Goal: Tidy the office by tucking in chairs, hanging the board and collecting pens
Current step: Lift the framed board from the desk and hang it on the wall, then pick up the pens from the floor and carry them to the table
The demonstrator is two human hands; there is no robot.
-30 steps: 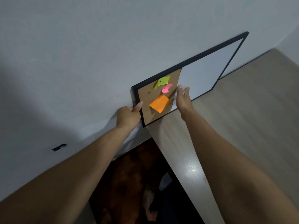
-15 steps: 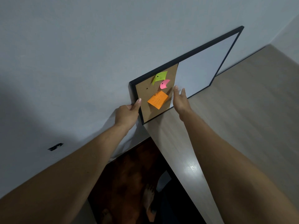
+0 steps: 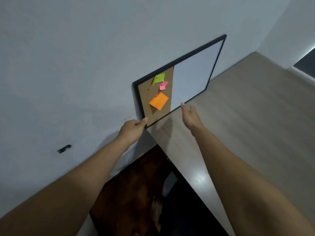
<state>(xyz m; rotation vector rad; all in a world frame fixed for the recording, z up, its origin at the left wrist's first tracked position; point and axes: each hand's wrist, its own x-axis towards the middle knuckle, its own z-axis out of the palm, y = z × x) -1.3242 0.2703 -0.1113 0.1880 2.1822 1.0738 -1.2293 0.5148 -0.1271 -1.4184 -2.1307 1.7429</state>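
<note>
Fingers of the left hand [image 3: 132, 127] pinched the board [image 3: 192, 77] at its seven o'clock corner; right hand [image 3: 190, 114] spread, loose. Board looked light, stiff; best held by its frame.

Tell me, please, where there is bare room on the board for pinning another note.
On the board, the white panel is bare. The cork strip is crowded: green note, pink note and orange note fill it. Only its left margin is free, and the left hand pinches the frame's bottom corner beside it.
</note>
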